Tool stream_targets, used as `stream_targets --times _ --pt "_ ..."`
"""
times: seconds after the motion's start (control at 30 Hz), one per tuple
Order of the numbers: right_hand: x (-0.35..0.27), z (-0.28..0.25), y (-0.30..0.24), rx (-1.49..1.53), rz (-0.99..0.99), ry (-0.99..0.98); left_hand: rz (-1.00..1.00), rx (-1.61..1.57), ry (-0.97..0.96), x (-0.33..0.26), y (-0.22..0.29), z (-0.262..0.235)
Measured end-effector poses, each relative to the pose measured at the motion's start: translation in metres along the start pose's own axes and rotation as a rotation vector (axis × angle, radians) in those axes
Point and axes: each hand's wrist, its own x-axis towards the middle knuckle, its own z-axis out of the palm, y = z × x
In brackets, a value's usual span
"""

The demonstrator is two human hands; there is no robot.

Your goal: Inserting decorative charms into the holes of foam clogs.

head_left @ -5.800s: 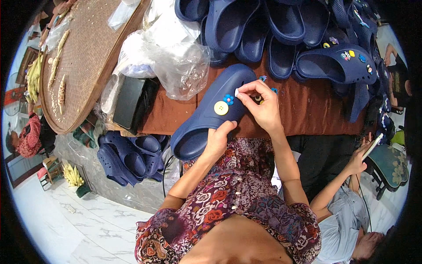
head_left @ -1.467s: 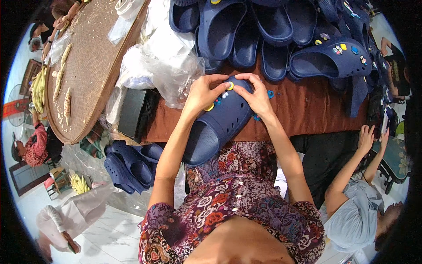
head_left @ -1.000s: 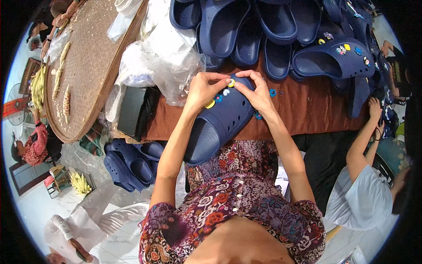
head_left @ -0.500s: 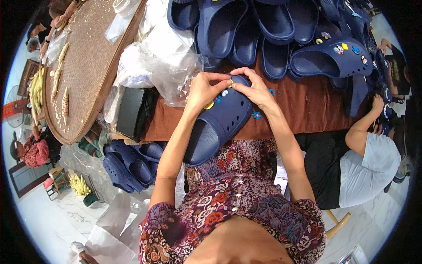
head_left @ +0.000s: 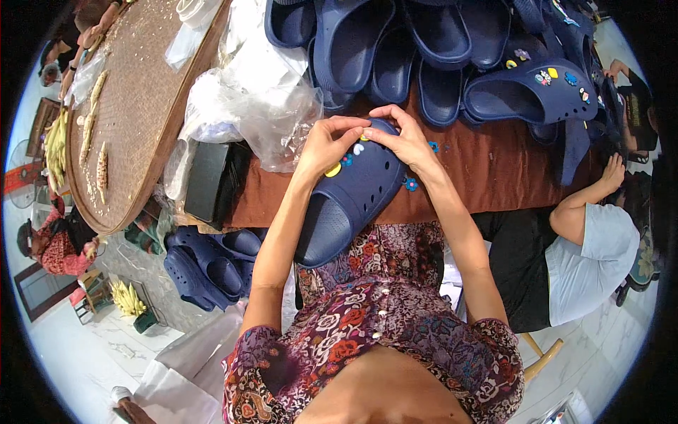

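Observation:
A navy foam clog (head_left: 349, 201) lies tilted over the edge of the brown-covered table (head_left: 487, 166), heel toward me. My left hand (head_left: 326, 143) grips its toe on the left, beside small charms: a yellow one (head_left: 332, 170), a blue one and a white one. My right hand (head_left: 404, 138) pinches the toe from the right, fingertips meeting the left hand's at the top of the shoe. Two loose charms (head_left: 411, 184) lie on the cloth by my right wrist.
A pile of navy clogs (head_left: 417, 42) fills the table's far side, one decorated with several charms (head_left: 540, 88). Clear plastic bags (head_left: 247, 106) and a black box (head_left: 206, 180) sit left. More clogs (head_left: 208, 265) lie below. A round woven tray (head_left: 131, 106) holds corn. A seated person (head_left: 579, 240) is right.
Both hands stay on the clog's toe, fingers shifting slightly. The person at the right has moved closer and lower beside the table.

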Motion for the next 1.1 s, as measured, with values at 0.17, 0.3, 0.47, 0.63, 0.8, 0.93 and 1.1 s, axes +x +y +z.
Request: stream_targets --times 0.17,0.3,0.47,0.63,0.8,0.93,1.1 --pt "-0.021 -0.021 -0.019 0.251 0.009 0.246 -0.184 -0.176 -0.003 -0.011 0.021 0.003" --pt "-0.045 -0.055 -0.012 0.192 -0.017 0.425 -0.047 -0.135 -0.072 -0.029 0.016 -0.007" --pt "-0.072 -0.063 0.010 -0.153 0.015 0.401 -0.016 0.057 -0.104 -0.059 0.012 -0.003" --pt "-0.075 -0.045 0.009 -0.556 -0.152 0.377 -0.098 -0.070 -0.023 -0.067 0.007 0.000" --pt "-0.081 -0.029 -0.001 -0.646 -0.225 0.239 -0.169 -0.190 0.046 -0.076 0.020 0.000" --pt "-0.082 -0.022 0.006 -0.732 -0.275 0.229 -0.191 -0.251 0.116 -0.083 0.020 -0.004" --pt "-0.079 -0.024 0.008 -0.799 -0.257 0.277 -0.185 -0.341 0.228 -0.085 0.013 -0.009"
